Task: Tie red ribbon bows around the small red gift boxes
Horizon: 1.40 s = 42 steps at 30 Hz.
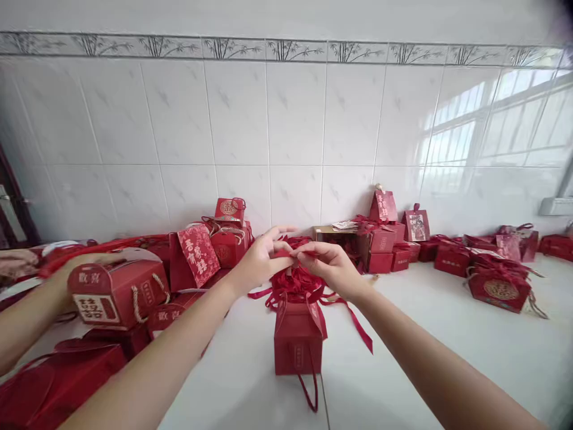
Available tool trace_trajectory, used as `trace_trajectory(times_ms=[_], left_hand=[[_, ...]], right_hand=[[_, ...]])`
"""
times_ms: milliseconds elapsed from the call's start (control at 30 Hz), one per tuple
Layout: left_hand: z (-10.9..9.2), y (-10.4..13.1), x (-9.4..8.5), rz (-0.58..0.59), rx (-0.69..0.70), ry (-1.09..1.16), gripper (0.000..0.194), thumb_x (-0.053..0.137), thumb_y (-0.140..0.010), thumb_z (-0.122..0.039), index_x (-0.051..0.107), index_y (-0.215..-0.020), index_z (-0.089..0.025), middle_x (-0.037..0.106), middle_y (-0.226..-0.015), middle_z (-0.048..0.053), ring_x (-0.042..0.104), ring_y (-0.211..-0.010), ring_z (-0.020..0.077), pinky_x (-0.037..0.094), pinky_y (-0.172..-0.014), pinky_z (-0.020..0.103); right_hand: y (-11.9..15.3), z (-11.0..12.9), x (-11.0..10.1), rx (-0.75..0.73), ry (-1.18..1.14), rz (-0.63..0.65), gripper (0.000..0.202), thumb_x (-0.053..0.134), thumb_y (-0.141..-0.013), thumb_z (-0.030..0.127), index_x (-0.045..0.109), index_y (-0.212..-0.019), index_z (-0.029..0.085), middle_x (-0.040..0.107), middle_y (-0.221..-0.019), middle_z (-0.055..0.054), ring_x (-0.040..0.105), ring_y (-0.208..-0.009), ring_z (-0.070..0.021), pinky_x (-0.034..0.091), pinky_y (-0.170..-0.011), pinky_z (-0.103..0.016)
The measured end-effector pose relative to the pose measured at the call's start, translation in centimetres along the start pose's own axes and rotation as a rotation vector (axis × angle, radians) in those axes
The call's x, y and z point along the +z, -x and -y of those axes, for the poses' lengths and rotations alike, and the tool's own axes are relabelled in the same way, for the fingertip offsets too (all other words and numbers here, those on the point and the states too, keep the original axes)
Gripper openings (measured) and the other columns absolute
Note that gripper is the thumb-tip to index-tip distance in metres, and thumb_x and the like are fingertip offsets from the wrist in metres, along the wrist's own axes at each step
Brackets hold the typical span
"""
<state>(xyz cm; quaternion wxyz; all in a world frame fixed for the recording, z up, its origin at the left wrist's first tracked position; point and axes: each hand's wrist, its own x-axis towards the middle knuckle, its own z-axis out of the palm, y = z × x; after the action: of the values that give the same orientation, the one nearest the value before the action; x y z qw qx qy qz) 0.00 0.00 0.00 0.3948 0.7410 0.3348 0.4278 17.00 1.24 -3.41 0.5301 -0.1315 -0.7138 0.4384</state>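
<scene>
My left hand (267,254) and my right hand (329,266) meet above a pile of crinkled red ribbon (295,282) on the white table. Thumbs and fingertips of both pinch together, with a bit of red ribbon showing between them; its full shape is hidden. Just in front stands a small red gift box (298,343), upright, its scalloped top flaps raised and a dark red cord handle drooping down its front. Loose ribbon tails (360,328) trail from the pile to either side.
Red gift boxes crowd the left, among them a patterned one (117,292) with rope handles. Another person's arm (40,310) reaches in behind it. More boxes (380,242) are stacked at back right, and one (499,289) sits farther right. A tiled wall (295,113) closes the back.
</scene>
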Motion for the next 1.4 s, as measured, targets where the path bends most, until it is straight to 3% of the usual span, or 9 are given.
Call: trace_trajectory(times_ms=[133, 300, 533, 700, 833, 1067, 1167, 1267, 1400], left_hand=[[0.8, -0.1, -0.5, -0.032, -0.031, 0.173, 0.032, 0.056, -0.072, -0.013, 0.054, -0.103, -0.017, 0.056, -0.07, -0.004, 0.053, -0.06, 0.009, 0.041, -0.058, 0.022], [1.5, 0.1, -0.8, -0.085, -0.068, 0.369, 0.022, 0.055, -0.073, -0.013, 0.057, -0.095, -0.016, 0.059, -0.072, -0.002, 0.055, -0.068, 0.0102, 0.044, -0.066, 0.022], [2.0, 0.8, -0.2, -0.106, -0.017, 0.146, 0.025, 0.054, -0.083, -0.03, 0.06, -0.104, -0.018, 0.064, -0.082, 0.002, 0.06, -0.082, 0.0159, 0.045, -0.078, 0.029], [2.4, 1.3, -0.4, -0.326, 0.177, -0.296, 0.027, 0.057, -0.08, -0.034, 0.062, -0.101, -0.017, 0.062, -0.078, 0.001, 0.056, -0.072, 0.0143, 0.044, -0.071, 0.026], [3.6, 2.1, -3.4, -0.431, 0.162, -0.54, 0.011, 0.055, -0.076, -0.026, 0.059, -0.084, -0.019, 0.044, -0.06, -0.005, 0.046, -0.058, 0.0116, 0.04, -0.059, 0.023], [8.9, 7.0, -8.3, 0.056, -0.108, -1.088, 0.022, 0.036, -0.062, -0.002, 0.048, -0.062, -0.02, 0.048, -0.061, -0.001, 0.044, -0.056, 0.0145, 0.031, -0.054, 0.025], [10.3, 7.9, -7.3, 0.129, -0.097, -1.186, 0.024, 0.036, -0.065, -0.002, 0.052, -0.064, -0.02, 0.055, -0.07, 0.003, 0.051, -0.065, 0.0188, 0.037, -0.062, 0.029], [10.3, 7.1, -5.0, 0.013, -0.066, -1.087, 0.018, 0.041, -0.077, -0.015, 0.057, -0.083, -0.021, 0.059, -0.091, 0.006, 0.055, -0.084, 0.0228, 0.041, -0.077, 0.034], [10.5, 5.4, -1.2, -0.165, -0.17, -0.676, 0.019, 0.046, -0.083, -0.04, 0.049, -0.081, -0.022, 0.058, -0.088, 0.003, 0.057, -0.086, 0.021, 0.044, -0.081, 0.034]], right_hand=[[0.0, -0.4, -1.1, -0.002, 0.148, 0.059, 0.014, 0.062, -0.084, 0.03, 0.07, -0.084, 0.019, 0.063, -0.074, 0.0, 0.055, -0.066, -0.0097, 0.045, -0.065, -0.024], [0.1, -0.8, -2.0, -0.287, 0.614, 0.132, 0.018, 0.056, -0.086, 0.021, 0.073, -0.091, 0.02, 0.065, -0.085, -0.006, 0.061, -0.075, -0.0149, 0.049, -0.069, -0.028], [0.4, -1.8, -2.4, -0.412, 0.842, 0.093, 0.024, 0.053, -0.089, 0.021, 0.073, -0.101, 0.024, 0.063, -0.087, -0.007, 0.061, -0.076, -0.0159, 0.052, -0.066, -0.028], [0.9, -1.7, -3.3, -0.252, 0.626, -0.004, 0.021, 0.058, -0.085, 0.033, 0.074, -0.097, 0.025, 0.063, -0.094, -0.008, 0.062, -0.085, -0.0174, 0.052, -0.072, -0.03], [2.1, -0.3, -6.7, 0.056, 0.613, -0.007, 0.031, 0.058, -0.082, 0.043, 0.075, -0.089, 0.017, 0.066, -0.088, -0.009, 0.062, -0.079, -0.0186, 0.05, -0.068, -0.029], [7.9, -0.4, -13.7, 0.751, 1.105, 0.414, 0.02, 0.054, -0.075, 0.025, 0.072, -0.07, 0.019, 0.067, -0.058, -0.004, 0.06, -0.059, -0.018, 0.044, -0.058, -0.028], [9.0, -1.7, -13.2, 0.767, 1.14, 0.454, 0.021, 0.056, -0.073, 0.025, 0.074, -0.085, 0.024, 0.072, -0.086, -0.006, 0.065, -0.081, -0.0235, 0.047, -0.07, -0.032], [7.9, -2.6, -10.9, 0.648, 1.081, 0.336, 0.033, 0.058, -0.077, 0.033, 0.068, -0.107, 0.025, 0.065, -0.116, -0.008, 0.058, -0.104, -0.0278, 0.044, -0.086, -0.037], [5.9, -3.7, -7.1, 0.654, 0.959, 0.184, 0.047, 0.037, -0.088, 0.054, 0.066, -0.099, 0.018, 0.068, -0.097, -0.012, 0.061, -0.09, -0.0271, 0.046, -0.079, -0.04]])
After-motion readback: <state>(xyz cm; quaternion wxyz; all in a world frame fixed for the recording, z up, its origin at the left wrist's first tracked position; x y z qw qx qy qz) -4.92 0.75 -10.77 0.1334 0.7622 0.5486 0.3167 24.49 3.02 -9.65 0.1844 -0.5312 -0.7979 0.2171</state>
